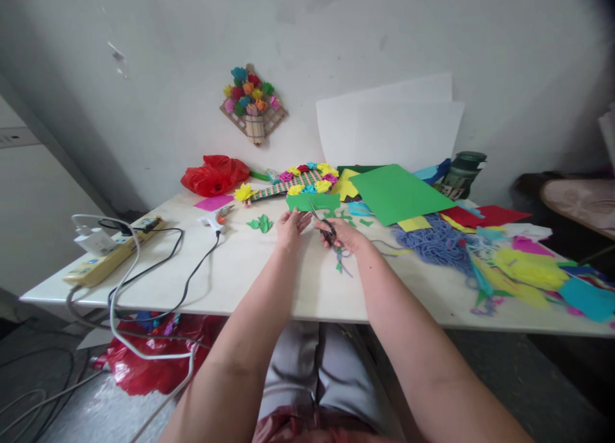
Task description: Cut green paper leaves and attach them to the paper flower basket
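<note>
In the head view, the left hand pinches the lower edge of a green paper strip, fingers closed on it, just above the white table. The right hand grips black scissors, fingers through the handles, blades angled up into the strip. Green offcuts lie left; a green sheet and blue yarn sit right
</note>
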### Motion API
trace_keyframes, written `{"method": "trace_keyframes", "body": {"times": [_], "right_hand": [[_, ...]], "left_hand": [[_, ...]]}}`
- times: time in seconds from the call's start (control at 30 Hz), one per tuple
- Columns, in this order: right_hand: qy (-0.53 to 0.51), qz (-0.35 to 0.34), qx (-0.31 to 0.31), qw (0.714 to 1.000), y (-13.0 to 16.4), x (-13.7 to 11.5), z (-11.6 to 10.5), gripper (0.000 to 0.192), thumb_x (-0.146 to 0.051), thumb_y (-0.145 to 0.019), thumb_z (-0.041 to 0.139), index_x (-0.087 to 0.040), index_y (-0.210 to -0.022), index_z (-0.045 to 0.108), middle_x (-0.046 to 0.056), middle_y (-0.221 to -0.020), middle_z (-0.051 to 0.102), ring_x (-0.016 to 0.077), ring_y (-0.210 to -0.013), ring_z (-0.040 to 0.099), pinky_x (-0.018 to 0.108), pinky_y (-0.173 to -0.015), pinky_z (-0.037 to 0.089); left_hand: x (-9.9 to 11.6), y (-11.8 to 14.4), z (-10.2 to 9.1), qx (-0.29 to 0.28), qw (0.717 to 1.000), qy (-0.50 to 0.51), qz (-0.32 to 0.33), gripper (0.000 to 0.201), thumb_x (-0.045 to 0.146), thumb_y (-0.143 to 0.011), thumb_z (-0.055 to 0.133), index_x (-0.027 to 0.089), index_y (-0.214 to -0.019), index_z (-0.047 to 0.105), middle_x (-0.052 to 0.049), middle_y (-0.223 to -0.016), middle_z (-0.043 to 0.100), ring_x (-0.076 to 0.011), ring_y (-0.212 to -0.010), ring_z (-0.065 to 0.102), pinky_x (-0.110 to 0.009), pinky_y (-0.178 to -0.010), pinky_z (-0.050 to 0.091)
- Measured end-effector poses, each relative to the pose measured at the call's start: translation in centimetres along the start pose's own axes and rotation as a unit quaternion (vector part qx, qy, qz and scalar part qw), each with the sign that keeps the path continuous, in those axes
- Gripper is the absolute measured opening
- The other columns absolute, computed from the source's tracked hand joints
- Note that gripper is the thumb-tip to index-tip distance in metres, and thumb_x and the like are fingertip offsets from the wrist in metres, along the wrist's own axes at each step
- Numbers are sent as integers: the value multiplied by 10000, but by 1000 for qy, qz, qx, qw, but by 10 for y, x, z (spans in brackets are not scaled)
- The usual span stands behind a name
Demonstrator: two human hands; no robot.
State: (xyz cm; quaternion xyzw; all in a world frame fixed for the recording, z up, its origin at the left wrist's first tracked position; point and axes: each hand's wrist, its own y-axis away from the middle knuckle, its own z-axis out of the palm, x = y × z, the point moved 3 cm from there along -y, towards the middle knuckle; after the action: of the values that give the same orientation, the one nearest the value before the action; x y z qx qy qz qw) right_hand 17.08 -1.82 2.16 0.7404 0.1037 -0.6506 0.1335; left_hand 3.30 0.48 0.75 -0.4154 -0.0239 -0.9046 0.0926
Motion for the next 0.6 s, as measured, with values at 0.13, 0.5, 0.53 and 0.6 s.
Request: {"method": "trace_keyframes", "body": {"times": [0.13, 0.5, 0.53, 0.6], "right_hand": [[-2, -2, 5, 1000, 0, -1, 1, 353, -469, -782, 635, -125, -856, 608, -21, -512, 563, 53, -351, 499, 132, -249, 217], [4, 0, 11, 1000, -1, 1, 0, 309, -438, -799, 624, -135, -856, 600, -23, -511, 560, 54, -357, 500, 126, -255, 214], [4, 0, 11, 1000, -2, 1, 0, 304, -434, -801, 621, -136, -852, 598, -23, -512, 560, 54, -357, 501, 126, -255, 214], [3, -2, 10, 1000, -2, 2, 0, 295, -429, -804, 616, -137, -848, 595, -24, -514, 559, 54, -357, 502, 125, -255, 214]], "left_hand": [[-1, 0, 1, -4, 1000, -1, 0, 223, 242, -742, 673, 170, -723, 463, -40, -674, 663, -212, -807, 693, -362, -844, 487], [-5, -1, 0, -20, 1000, 3, -3, 228, 247, -732, 685, 165, -720, 473, -44, -683, 664, -209, -830, 689, -360, -856, 482], [-5, -1, 0, -21, 1000, 3, -2, 227, 245, -733, 684, 165, -721, 472, -42, -680, 663, -207, -820, 690, -359, -853, 483], [-5, -1, 0, -23, 1000, 4, 0, 223, 240, -737, 678, 166, -719, 468, -35, -670, 660, -198, -793, 692, -353, -843, 488]]}}
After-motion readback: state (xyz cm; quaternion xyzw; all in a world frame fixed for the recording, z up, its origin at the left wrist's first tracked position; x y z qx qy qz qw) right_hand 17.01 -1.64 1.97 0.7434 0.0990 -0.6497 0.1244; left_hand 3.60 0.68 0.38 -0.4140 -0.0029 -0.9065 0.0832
